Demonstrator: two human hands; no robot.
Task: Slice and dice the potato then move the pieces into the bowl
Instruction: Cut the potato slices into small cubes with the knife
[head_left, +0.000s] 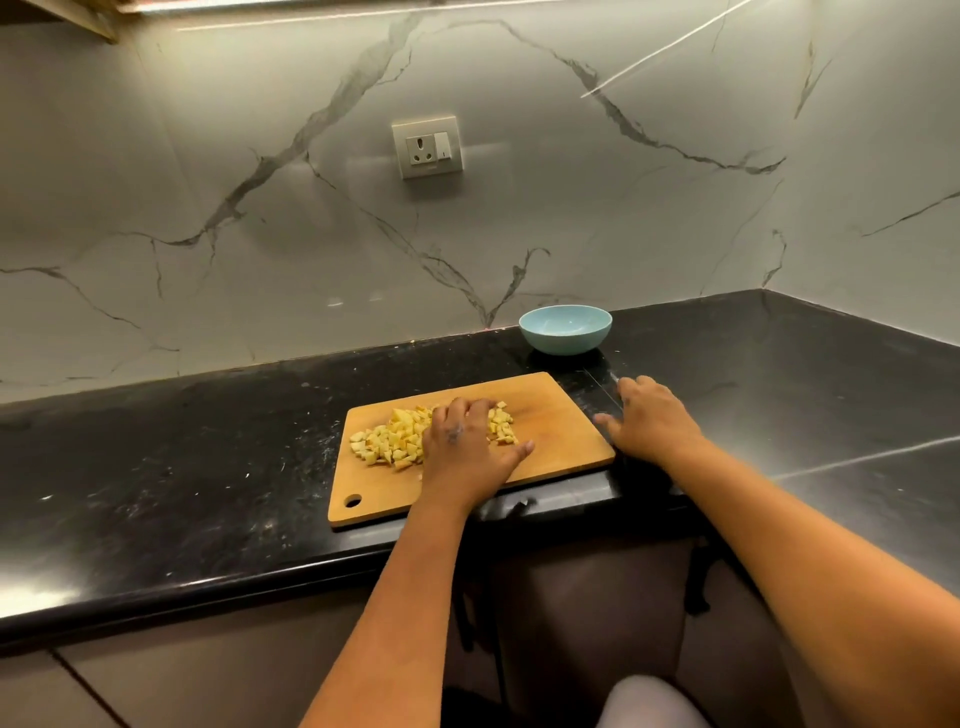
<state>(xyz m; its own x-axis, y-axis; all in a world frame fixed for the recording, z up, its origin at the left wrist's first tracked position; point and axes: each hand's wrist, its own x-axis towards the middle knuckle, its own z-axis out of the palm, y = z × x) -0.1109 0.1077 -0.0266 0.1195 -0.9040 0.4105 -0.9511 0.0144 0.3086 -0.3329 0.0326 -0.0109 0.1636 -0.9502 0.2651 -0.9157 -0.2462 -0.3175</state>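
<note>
Diced potato pieces (387, 441) lie in a yellow heap on the left half of the wooden cutting board (556, 421). My left hand (462, 441) lies cupped over the right side of the heap, fingertips bent down onto the pieces and thumb spread out to the right. My right hand (647, 418) rests on the black counter just right of the board, thumb spread towards the board's edge. A dark knife (602, 389) lies faintly visible on the counter at its fingertips. The light blue bowl (565, 345) stands behind the board near the wall, with nothing in it.
The black stone counter (208, 467) runs left and right, with its front edge just below the board. A marble wall with a socket (427, 147) stands behind. The counter turns a corner at the far right.
</note>
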